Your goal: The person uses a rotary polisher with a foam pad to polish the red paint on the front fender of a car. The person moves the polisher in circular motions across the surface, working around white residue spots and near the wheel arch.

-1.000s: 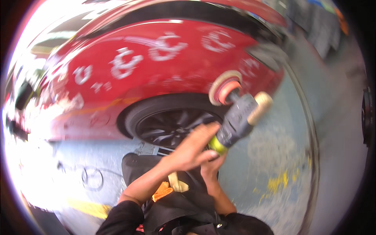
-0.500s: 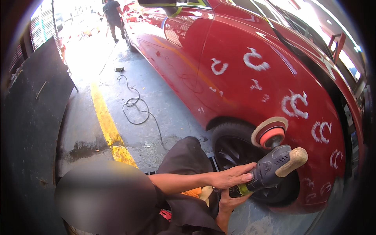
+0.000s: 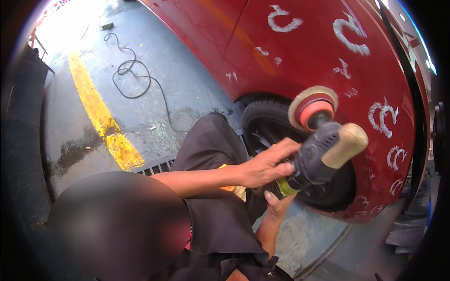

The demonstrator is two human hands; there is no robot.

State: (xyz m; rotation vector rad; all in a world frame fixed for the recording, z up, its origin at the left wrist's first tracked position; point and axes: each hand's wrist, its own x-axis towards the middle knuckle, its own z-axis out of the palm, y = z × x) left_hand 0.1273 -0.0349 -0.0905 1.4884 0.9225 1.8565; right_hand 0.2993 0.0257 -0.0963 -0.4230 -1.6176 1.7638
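Both my hands are on a black electric polisher (image 3: 316, 157) with a tan-wrapped front grip (image 3: 344, 145) and a yellow-green band. My left hand (image 3: 269, 164) lies over the top of its body, thumb along the side. From below, my right hand (image 3: 279, 203) grips the rear end, its fingers partly hidden. The polisher's round pad (image 3: 323, 92), with an orange backing, points up beside a red car's rear panel (image 3: 300, 61); I cannot tell whether they touch. Several white curved compound smears (image 3: 351, 35) mark the paint.
A dark car wheel (image 3: 262, 122) is right behind the polisher. My bent knee (image 3: 213, 136) is beside it. A black cable (image 3: 152, 77) loops over the grey floor near a yellow painted line (image 3: 91, 100). A floor grating (image 3: 161, 167) runs close by my leg.
The view has tipped downward, so car and floor sit higher in it, and the distant person is out of view. My left hand has shifted its hold, the thumb now apart from the fingers.
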